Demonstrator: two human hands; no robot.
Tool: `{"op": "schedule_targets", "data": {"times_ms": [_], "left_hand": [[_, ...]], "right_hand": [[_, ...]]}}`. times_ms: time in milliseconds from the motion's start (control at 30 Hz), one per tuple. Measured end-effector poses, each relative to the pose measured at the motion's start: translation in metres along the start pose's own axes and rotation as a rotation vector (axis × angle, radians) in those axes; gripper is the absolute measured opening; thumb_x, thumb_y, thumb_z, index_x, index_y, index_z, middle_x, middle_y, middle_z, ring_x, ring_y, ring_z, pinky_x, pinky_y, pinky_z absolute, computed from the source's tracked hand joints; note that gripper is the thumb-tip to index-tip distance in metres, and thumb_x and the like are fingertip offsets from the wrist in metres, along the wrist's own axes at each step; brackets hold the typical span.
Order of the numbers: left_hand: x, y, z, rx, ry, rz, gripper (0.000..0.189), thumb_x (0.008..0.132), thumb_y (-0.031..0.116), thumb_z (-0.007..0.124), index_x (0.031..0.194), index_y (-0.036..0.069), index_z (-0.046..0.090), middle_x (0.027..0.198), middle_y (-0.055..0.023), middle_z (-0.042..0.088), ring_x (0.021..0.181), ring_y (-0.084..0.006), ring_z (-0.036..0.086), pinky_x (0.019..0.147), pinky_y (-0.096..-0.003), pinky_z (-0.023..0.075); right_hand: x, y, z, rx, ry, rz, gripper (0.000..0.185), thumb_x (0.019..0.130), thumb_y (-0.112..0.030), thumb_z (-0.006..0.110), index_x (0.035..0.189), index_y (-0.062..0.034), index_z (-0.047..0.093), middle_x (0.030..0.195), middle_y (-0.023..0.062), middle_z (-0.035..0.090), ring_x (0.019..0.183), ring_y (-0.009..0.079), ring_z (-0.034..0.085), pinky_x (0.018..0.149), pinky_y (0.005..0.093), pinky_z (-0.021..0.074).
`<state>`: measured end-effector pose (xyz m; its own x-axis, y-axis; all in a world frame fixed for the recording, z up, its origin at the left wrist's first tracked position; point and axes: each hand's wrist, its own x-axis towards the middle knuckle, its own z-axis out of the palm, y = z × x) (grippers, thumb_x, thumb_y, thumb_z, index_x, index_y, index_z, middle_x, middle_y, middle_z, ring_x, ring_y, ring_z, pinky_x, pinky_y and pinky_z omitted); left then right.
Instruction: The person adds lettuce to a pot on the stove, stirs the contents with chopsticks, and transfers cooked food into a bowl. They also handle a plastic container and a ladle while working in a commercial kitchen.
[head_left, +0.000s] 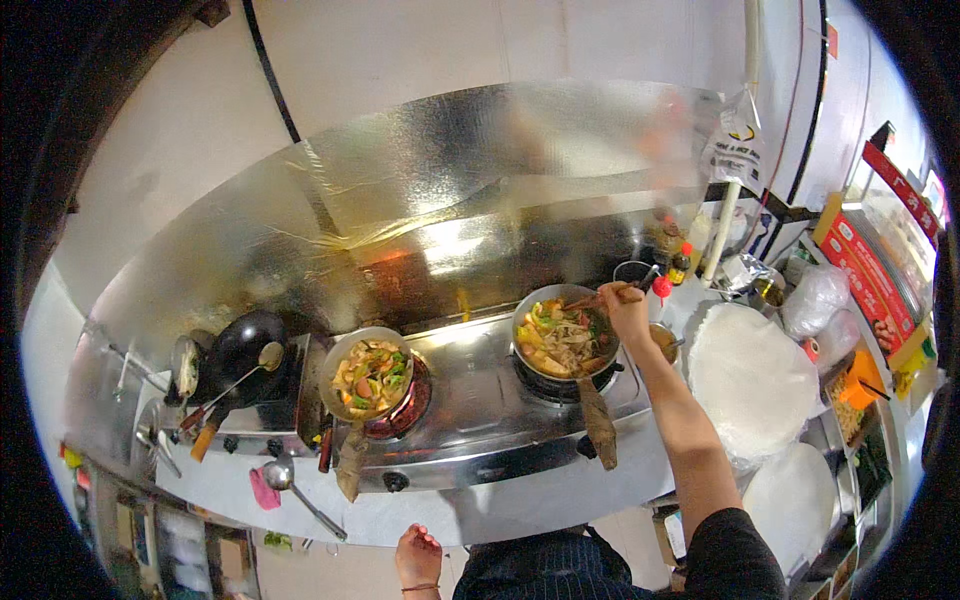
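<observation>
My right hand (624, 306) grips wooden chopsticks (581, 302), their tips down among the food in the right-hand pan (566, 289). Broth, pale strips, greens and yellow pieces fill that pan, which rests on a burner with its cloth-wrapped handle (598, 425) towards me. To the left, a second pan (330, 395) of similar food sits on a glowing burner (412, 412), its wrapped handle (351, 465) also pointing my way. Low at the counter's front edge hovers my left hand (418, 556), fingers loosely curled, with nothing visible in it.
A black wok (247, 352) with a ladle (270, 357) across it stands at far left. Another ladle (281, 474) lies by a pink cloth (262, 489). Right of my arm are a bowl (664, 341), a sauce bottle (680, 264) and stacked white round sheets (750, 382).
</observation>
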<state>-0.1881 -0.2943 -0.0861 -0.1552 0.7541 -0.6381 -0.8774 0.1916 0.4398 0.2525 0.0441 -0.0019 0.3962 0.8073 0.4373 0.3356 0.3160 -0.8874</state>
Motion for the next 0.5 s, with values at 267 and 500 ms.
{"op": "schedule_targets", "data": {"times_ms": [267, 500], "left_hand": [[-0.023, -0.023, -0.043, 0.008, 0.079, 0.140, 0.008, 0.087, 0.016, 0.057, 0.085, 0.011, 0.062, 0.077, 0.0001, 0.061, 0.067, -0.0125, 0.055, 0.063, -0.0263, 0.0468], [-0.037, -0.029, -0.022, 0.037, 0.060, 0.161, 0.009, 0.087, 0.020, 0.057, 0.091, 0.011, 0.059, 0.079, -0.0003, 0.059, 0.070, -0.0134, 0.054, 0.063, -0.0277, 0.0452]], "right_hand": [[-0.033, -0.068, -0.002, 0.202, -0.217, 0.077, 0.013, 0.089, -0.008, 0.059, 0.086, 0.0019, 0.067, 0.073, 0.0039, 0.065, 0.063, 0.0093, 0.059, 0.055, 0.0245, 0.0462], [-0.043, -0.063, -0.027, 0.347, -0.223, 0.235, 0.014, 0.089, -0.007, 0.058, 0.090, 0.0048, 0.065, 0.075, 0.0069, 0.066, 0.060, 0.0110, 0.061, 0.052, 0.0234, 0.0502]]}}
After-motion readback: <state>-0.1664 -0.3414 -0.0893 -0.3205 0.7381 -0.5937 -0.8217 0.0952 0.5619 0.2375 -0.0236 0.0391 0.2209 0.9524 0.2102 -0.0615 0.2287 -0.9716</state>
